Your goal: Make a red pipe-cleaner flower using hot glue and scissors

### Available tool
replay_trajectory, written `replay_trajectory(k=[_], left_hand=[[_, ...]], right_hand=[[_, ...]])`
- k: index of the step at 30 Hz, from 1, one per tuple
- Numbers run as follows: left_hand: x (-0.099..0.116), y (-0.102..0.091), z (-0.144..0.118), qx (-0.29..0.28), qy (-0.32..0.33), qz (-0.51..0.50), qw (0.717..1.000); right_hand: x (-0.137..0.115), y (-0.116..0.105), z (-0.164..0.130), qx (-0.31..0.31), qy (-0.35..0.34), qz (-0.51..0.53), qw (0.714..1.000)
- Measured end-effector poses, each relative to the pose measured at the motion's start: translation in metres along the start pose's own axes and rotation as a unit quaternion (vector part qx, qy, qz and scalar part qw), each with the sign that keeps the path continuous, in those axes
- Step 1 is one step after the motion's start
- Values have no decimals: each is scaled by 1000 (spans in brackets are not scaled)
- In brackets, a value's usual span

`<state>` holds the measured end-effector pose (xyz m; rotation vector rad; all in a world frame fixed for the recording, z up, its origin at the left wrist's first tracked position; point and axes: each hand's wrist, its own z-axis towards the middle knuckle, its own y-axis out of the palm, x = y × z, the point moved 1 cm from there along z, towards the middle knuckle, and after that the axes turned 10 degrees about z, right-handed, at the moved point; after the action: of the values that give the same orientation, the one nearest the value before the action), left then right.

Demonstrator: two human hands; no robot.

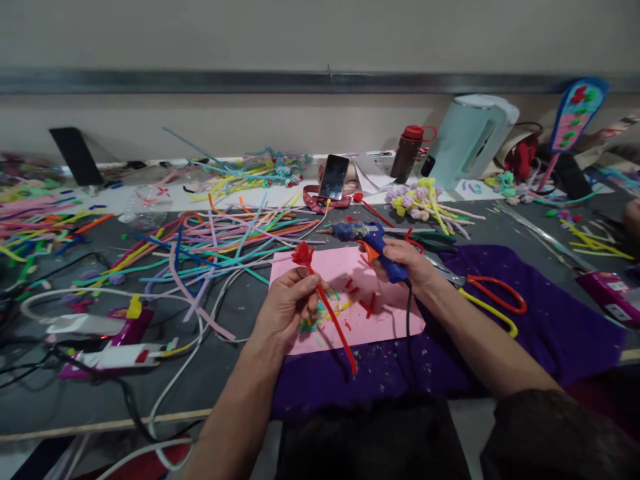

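I'm pinching a red stem (327, 308) in my left hand (289, 305), its flower over the pink sheet (345, 267). My right hand (406, 265) is wrapping its fingers around the glue gun (373, 244), just beside.

Two bare forearms reached in from the bottom edge, ending in the uncovered left hand (289, 305) and right hand (407, 262). No rings, watch or bracelet showed on either wrist. A dark, soft-looking fabric sleeve (555, 437) covered the right upper arm, stopping near the elbow. The left arm showed no sleeve.
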<state>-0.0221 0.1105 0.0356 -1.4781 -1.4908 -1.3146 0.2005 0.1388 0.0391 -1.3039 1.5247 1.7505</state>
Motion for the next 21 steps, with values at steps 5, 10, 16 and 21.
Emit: replay_trajectory(k=[5,10,16,21], left_hand=[[-2,-3,-2,-31,-9,-27,999],[-2,-5,-2,-33,-10,-51,998],[0,-1,-3,-35,-22,-53,998],[3,2,-4,-24,-22,-41,999]], right_hand=[[5,11,-5,-47,26,18,998],[-4,6,-5,-2,13,-10,1000],[-30,-24,-2,105,-73,7,992],[-22,-27,5,52,-26,-25,998]])
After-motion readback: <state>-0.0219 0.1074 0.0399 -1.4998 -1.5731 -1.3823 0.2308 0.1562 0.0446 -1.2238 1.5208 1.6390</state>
